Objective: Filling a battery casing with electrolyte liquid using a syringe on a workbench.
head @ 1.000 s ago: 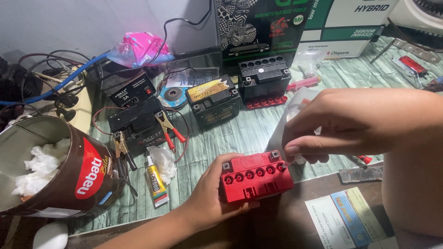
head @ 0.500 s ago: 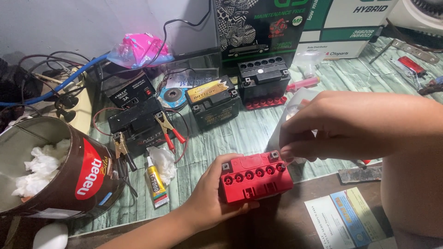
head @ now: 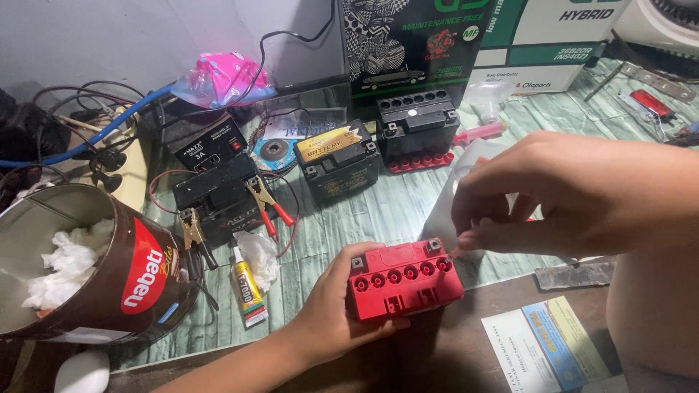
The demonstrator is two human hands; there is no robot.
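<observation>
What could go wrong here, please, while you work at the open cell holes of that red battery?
The small red rectangular battery sits near the table edge, steadied only by the left hand; it could tip and spill. The right hand pinches something thin by the end hole; a slip might miss it. Clips on the black battery lie nearby.

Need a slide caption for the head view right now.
Left hand steadies a red battery on the bench while right hand pinches something small at its corner.

Near centre: small battery (head: 405, 284) on the desk (head: 378, 211); tin (head: 87, 273) at left, glue tube (head: 247, 285) between; two batteries (head: 378, 145) beyond; boxes (head: 473, 44) farthest.
</observation>
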